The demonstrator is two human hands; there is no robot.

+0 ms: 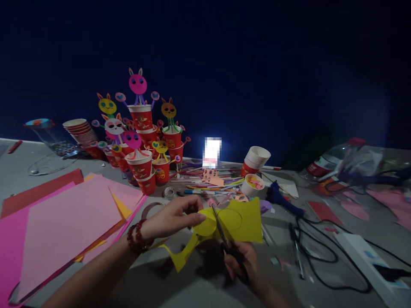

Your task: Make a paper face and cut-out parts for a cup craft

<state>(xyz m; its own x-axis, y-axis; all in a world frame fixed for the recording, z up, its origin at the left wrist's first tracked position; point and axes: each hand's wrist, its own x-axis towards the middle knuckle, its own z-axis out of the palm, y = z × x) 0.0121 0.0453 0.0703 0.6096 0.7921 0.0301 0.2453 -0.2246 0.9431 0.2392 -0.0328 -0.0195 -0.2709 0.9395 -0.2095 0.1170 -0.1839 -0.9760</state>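
Note:
Between thumb and fingers, my left hand point(180, 216) pinches a sheet of yellow paper point(250, 220) near a rounded, partly cut disc. My right hand point(242, 263) is wrapped round the black handles of a pair of scissors point(221, 229). The blades lie across the paper, beside the disc's right edge. A drawn circle outline shows on the paper to the right of the blades. A curled yellow strip hangs below the disc, towards me. Some fingers of my right hand are hidden behind the handles.
Red paper cups point(139, 164) with paper animal figures stand at the back left. Pink paper sheets point(73, 222) lie at the left. Stacked cups point(253, 160), a dark blue glue gun point(282, 199), a black cable point(321, 278) and a white power strip point(369, 265) are on the right.

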